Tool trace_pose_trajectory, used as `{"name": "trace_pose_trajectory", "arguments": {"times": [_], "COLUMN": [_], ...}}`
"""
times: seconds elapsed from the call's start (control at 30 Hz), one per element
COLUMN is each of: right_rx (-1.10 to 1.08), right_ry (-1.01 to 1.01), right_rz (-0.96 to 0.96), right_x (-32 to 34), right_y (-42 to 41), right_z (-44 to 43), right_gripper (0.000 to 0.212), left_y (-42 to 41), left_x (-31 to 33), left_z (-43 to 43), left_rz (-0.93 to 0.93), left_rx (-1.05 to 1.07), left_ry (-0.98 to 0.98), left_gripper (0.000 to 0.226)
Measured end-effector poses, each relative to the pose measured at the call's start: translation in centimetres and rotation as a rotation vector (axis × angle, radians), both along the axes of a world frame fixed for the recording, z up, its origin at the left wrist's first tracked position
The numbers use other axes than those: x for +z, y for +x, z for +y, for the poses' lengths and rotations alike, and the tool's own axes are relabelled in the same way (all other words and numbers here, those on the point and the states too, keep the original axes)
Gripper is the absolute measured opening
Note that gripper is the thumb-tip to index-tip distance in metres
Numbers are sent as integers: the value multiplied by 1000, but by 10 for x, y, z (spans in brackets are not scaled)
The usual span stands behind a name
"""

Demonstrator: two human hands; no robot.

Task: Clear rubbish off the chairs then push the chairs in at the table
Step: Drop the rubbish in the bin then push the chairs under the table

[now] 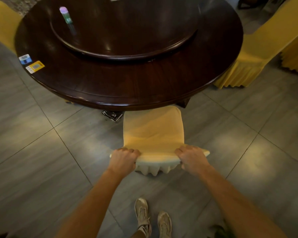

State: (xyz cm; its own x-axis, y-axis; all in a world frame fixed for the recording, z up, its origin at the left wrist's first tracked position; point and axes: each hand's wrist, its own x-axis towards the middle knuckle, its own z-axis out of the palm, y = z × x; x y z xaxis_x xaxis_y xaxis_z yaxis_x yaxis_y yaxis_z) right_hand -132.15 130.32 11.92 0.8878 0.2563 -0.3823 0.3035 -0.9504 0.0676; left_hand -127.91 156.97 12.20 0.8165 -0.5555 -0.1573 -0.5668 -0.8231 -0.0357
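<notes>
No text, brand or number can be read anywhere. At the left of the frame, two small printed labels lie on the edge of the dark round table [127, 93], a blue label [25, 59] and a yellow label [35, 66] just beside it; their print is too small and blurred to make out. In the upper left, a bottle [66, 16] on the turntable [124, 54] carries a green label with a pale mark, also illegible.
</notes>
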Motion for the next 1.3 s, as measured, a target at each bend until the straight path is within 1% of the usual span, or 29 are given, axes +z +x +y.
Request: {"name": "trace_pose_trajectory", "arguments": {"times": [0.1, 0.13, 0.27, 0.43, 0.57, 0.63, 0.7, 0.8, 0.9, 0.97, 1.07, 1.17, 1.3], "right_rx": [-45, -58, -70, -73, -43, -18, -19, -27, -32, -30, -28, -48, -54], "right_ry": [-16, -18, -14, -16, -19, -42, -54, -56, -55, -62, -74, -72, -78], "right_rz": [-5, -10, -46, -61, -40, -49, -61, -82, -85, -93, -113, -121, -103], "right_x": [3, 3, -1, -2, 2, 5, 10, 16, 17, 16, 14, 10, -1], "right_y": [27, 36, 66, 98, 123, 135, 148, 166, 180, 187, 197, 202, 196], "right_z": [-3, -4, -15, -48, -73, -87, -99, -113, -125, -132, -142, -152, -170], "right_gripper": [37, 36, 33, 35, 36, 36, 36, 35, 34, 34, 34, 34, 40], "left_y": [24, 33, 64, 81, 94, 101, 109, 120, 128, 130, 133, 133, 121], "left_x": [1, 0, -8, -6, -13, -9, 2, 5, 2, 1, 0, -7, -11], "left_z": [-6, -9, -21, -52, -76, -88, -105, -124, -137, -145, -155, -166, -189], "left_rz": [51, 62, 24, 6, 33, 25, 36, -33, -60, -66, -28, -1, 67], "left_rx": [33, 43, 17, 29, 65, 79, 89, 107, 109, 129, 157, 155, 179], "left_ry": [14, 9, 40, 13, -4, -21, 3, -60, -78, -58, -63, -98, -72], "left_gripper": [22, 23, 30, 25, 27, 23, 16, 28, 29, 25, 14, 20, 24]}}
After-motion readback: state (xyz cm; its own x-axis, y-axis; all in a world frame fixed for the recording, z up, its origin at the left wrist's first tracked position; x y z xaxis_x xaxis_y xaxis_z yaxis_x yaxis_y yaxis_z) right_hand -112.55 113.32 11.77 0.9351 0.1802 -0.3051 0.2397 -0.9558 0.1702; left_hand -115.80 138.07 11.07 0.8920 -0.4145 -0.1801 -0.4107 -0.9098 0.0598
